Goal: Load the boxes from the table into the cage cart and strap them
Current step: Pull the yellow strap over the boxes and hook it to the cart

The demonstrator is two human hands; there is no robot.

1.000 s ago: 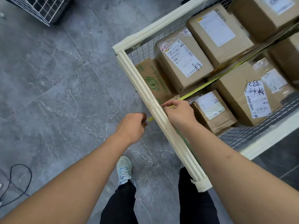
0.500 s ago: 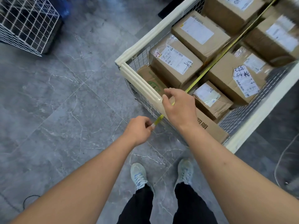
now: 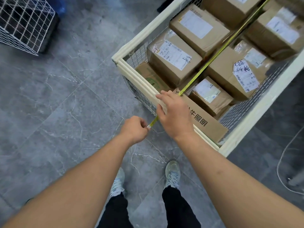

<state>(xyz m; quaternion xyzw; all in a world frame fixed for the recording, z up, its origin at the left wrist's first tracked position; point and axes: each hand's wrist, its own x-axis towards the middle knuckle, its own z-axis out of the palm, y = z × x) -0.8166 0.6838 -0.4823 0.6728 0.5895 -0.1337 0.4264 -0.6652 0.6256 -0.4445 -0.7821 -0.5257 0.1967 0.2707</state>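
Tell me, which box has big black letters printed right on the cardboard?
The long box against the cage cart's near rail, right beside the right hand. The other boxes only carry white paper labels.

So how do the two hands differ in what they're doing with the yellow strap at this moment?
The left hand is outside the cage cart over the floor, pinching the free end of the yellow strap; the right hand lies over the cart's padded rim. The left hand's fingers are curled tight; the right hand's fingers reach forward, and whether they grip the strap cannot be told. Both touch or cover the same strap, which runs across the boxes.
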